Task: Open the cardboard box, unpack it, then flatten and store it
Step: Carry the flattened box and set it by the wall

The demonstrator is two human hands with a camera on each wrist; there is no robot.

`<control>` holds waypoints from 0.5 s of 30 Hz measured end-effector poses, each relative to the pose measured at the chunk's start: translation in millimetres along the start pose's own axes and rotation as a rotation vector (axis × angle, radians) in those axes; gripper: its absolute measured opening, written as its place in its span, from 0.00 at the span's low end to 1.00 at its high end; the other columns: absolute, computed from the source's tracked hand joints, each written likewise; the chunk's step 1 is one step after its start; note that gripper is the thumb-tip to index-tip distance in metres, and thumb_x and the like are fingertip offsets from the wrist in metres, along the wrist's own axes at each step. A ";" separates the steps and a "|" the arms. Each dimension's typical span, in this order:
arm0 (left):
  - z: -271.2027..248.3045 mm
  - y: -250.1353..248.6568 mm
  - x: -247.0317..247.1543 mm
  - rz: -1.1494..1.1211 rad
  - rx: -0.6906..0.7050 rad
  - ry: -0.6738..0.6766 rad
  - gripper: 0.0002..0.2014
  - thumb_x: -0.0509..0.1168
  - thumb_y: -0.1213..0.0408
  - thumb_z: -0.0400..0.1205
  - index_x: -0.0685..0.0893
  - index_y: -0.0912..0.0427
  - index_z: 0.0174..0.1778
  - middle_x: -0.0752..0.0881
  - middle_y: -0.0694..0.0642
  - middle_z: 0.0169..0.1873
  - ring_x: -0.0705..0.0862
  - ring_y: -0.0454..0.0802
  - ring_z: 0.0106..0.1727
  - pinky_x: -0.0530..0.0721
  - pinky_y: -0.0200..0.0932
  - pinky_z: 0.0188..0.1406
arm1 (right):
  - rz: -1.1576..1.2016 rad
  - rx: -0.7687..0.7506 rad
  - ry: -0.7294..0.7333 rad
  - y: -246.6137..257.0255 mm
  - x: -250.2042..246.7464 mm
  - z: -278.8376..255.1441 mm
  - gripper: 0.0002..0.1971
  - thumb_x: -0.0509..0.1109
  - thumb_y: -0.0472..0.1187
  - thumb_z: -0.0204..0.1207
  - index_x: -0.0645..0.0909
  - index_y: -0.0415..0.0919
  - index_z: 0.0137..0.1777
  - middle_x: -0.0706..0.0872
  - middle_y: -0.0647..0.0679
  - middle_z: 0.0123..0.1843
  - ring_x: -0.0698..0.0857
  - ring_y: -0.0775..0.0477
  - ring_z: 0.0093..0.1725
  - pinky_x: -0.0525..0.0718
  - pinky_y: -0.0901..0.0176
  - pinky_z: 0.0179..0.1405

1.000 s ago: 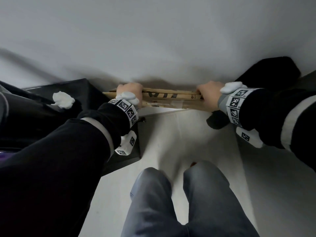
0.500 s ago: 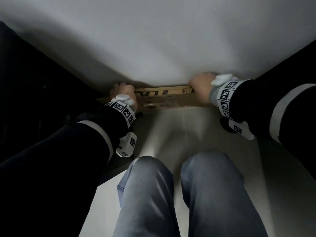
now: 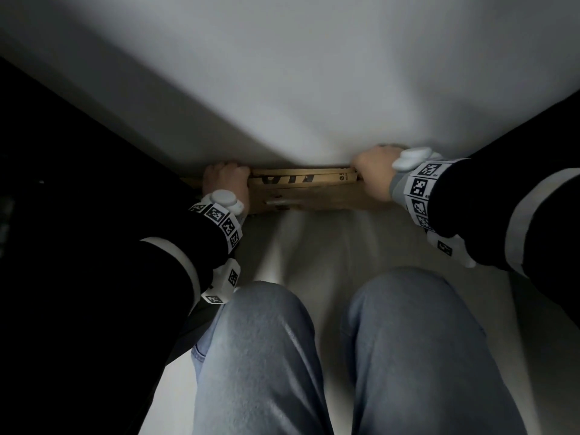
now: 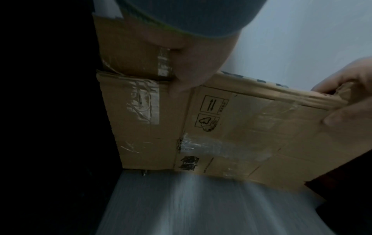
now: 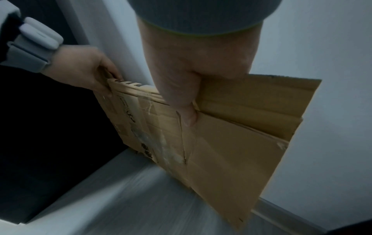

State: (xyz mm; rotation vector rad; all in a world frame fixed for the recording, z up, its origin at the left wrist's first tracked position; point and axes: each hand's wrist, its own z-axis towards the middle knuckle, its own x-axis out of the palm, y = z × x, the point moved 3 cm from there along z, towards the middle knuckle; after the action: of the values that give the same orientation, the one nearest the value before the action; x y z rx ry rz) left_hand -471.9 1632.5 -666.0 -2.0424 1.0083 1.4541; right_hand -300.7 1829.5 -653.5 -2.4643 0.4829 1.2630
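Note:
The flattened cardboard box (image 3: 307, 189) stands on edge against the white wall (image 3: 282, 73), its lower edge near the floor. My left hand (image 3: 224, 183) grips its top edge at the left end, fingers curled over the far side. My right hand (image 3: 373, 171) grips the top edge at the right end. In the left wrist view the box (image 4: 231, 135) shows printed symbols and torn clear tape, with the right hand (image 4: 346, 98) at its far end. In the right wrist view the box (image 5: 231, 151) hangs from my right hand (image 5: 189, 101), thumb pressed on the near face; the left hand (image 5: 86, 70) holds the other end.
A dark piece of furniture (image 3: 62, 183) stands close on the left, and another dark object (image 3: 549, 127) on the right. My knees in blue jeans (image 3: 266, 356) are just behind the box. Pale floor (image 3: 314, 240) lies between knees and wall.
The view has closed in on the wall and gone darker. Both hands have kept their hold on the box and carried it lower and closer to the wall, between the dark objects.

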 end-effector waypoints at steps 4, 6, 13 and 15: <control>6.6 -2.5 16.8 -0.005 0.029 0.008 0.18 0.70 0.72 0.71 0.85 0.65 0.57 0.85 0.67 0.60 0.81 0.69 0.64 0.79 0.55 0.61 | -0.029 0.009 0.020 -0.9 16.3 11.5 0.11 0.67 0.35 0.71 0.85 0.45 0.51 0.89 0.41 0.47 0.89 0.36 0.45 0.80 0.56 0.39; 11.2 -2.9 17.8 -0.018 0.050 -0.026 0.17 0.71 0.73 0.69 0.85 0.66 0.55 0.86 0.68 0.58 0.82 0.70 0.62 0.80 0.55 0.59 | -0.032 0.015 0.006 -2.8 17.9 20.3 0.09 0.68 0.37 0.72 0.86 0.44 0.50 0.88 0.42 0.45 0.89 0.38 0.43 0.83 0.55 0.39; 14.1 -1.4 24.6 -0.003 0.037 -0.074 0.20 0.70 0.75 0.71 0.78 0.63 0.59 0.85 0.67 0.59 0.82 0.69 0.63 0.77 0.55 0.60 | -0.004 0.049 -0.117 -11.2 15.0 19.4 0.09 0.69 0.48 0.73 0.84 0.46 0.47 0.86 0.41 0.41 0.86 0.37 0.37 0.86 0.52 0.37; 13.9 0.9 24.1 -0.012 0.070 -0.075 0.21 0.70 0.75 0.70 0.77 0.63 0.59 0.84 0.68 0.58 0.82 0.69 0.62 0.77 0.55 0.59 | 0.001 0.029 -0.137 -12.6 18.3 13.2 0.10 0.70 0.51 0.72 0.83 0.48 0.49 0.86 0.42 0.42 0.87 0.37 0.39 0.87 0.51 0.39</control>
State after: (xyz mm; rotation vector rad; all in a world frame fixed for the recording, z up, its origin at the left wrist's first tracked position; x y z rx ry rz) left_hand -476.7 1634.3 -693.3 -1.9274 1.0012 1.4574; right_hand -294.5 1843.7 -674.2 -2.3340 0.4639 1.4038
